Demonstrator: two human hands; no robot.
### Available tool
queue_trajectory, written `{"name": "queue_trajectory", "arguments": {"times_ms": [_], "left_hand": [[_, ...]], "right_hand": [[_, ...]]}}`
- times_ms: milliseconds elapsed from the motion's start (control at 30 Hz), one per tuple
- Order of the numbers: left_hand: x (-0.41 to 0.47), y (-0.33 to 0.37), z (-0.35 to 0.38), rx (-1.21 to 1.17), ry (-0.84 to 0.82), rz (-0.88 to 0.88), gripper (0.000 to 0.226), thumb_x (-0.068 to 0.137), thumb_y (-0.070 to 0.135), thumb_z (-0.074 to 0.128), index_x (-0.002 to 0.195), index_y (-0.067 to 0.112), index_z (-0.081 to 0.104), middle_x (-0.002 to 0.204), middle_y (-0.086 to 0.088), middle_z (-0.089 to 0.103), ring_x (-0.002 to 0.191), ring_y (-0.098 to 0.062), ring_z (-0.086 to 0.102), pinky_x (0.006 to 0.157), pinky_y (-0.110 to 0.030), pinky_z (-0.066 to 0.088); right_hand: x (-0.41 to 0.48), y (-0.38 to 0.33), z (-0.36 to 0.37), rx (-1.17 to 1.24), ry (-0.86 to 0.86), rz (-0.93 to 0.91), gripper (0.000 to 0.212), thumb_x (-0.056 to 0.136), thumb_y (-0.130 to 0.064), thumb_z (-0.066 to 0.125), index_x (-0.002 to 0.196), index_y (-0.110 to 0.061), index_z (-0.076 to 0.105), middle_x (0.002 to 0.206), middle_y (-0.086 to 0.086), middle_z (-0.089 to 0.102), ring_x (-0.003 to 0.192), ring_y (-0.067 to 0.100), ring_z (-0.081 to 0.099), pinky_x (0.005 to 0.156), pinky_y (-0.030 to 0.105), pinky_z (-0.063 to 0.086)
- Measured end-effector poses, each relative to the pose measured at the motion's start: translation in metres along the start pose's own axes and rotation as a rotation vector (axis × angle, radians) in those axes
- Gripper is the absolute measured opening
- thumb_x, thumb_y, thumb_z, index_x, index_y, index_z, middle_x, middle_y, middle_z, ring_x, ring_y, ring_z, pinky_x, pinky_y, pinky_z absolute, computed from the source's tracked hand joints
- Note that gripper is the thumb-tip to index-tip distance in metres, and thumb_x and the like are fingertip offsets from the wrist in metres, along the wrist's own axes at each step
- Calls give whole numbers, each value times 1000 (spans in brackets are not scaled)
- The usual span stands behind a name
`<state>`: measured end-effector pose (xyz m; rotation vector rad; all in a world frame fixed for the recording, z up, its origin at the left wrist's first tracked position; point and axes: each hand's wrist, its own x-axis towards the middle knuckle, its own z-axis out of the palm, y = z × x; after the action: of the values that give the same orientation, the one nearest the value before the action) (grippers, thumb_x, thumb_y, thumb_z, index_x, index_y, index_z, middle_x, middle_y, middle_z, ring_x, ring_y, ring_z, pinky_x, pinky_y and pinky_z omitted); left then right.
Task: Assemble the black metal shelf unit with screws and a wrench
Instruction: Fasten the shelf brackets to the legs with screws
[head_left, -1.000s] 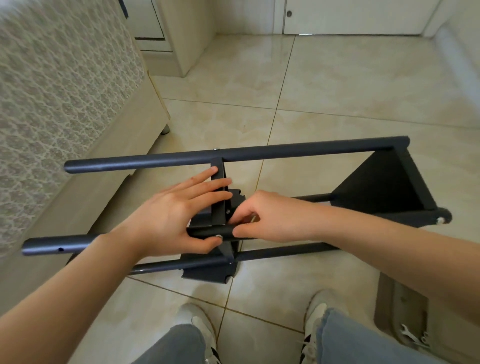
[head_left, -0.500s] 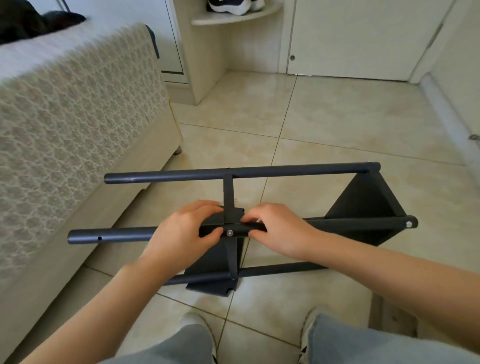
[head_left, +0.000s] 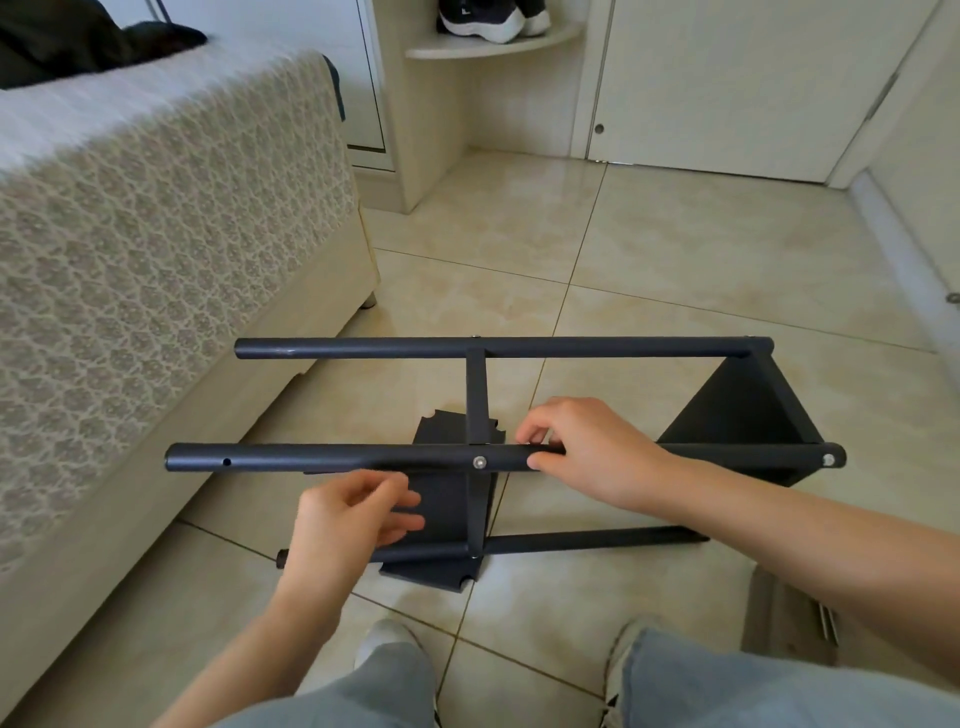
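Beige tiled floor fills most of what we see, with a bed under a patterned cover along the left and a pale door at the far side. On the floor in the middle, just beyond our feet, lies the black shelf unit, tipped on its side. Its far tube and near tube run left to right, joined by a short crossbar, and a third tube lies lowest, closest to us. A triangular panel closes the right end, and a smaller middle panel sits under the crossbar.

Our right hand grips the near tube, fingers over the top and thumb underneath, just right of a silver screw. Our left hand is off the frame, below the near tube and in front of the middle panel; it is blurred, its fingers loosely bent, and we see nothing held in it.

A second screw shows at the right tip of the near tube, and an open hole near its left end. Sneakers rest on a far corner shelf.
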<state>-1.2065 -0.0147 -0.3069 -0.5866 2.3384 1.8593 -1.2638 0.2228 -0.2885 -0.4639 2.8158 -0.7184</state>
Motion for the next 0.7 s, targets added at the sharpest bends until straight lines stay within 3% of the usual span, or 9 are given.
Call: {"name": "queue_trajectory", "arguments": {"times_ms": [100,300,500,700], "left_hand": [[13,1,-2,-310,-6,-236,24,98,28,62,107,7,68,94,-9,78,85,-24,77,68,-34,61],[31,7,1,-806,7,-322,22,95,17,66,110,3,62,104,-18,76,93,-29,76,63,-35,63],[45,18,10,-865,7,-323,20,96,10,64,115,7,58,112,-20,73,92,-30,76,64,-42,63],[58,30,9,-868,-6,-292,17,96,11,64,113,13,59,111,-16,73,92,-28,76,65,-44,64]], "right_hand": [[-1,2,-2,-32,2,13,16,93,-23,64,108,-24,68,105,-7,62,86,4,53,78,24,44],[-3,6,-6,-47,-16,44,22,93,-17,62,113,-25,66,110,-5,61,95,9,54,89,31,49],[-3,9,-14,-81,15,80,36,95,-7,56,124,-27,63,117,-3,58,109,14,55,96,36,49],[1,12,-29,-74,36,114,25,95,-14,61,118,-23,66,114,-2,62,102,13,59,92,32,51]]}}
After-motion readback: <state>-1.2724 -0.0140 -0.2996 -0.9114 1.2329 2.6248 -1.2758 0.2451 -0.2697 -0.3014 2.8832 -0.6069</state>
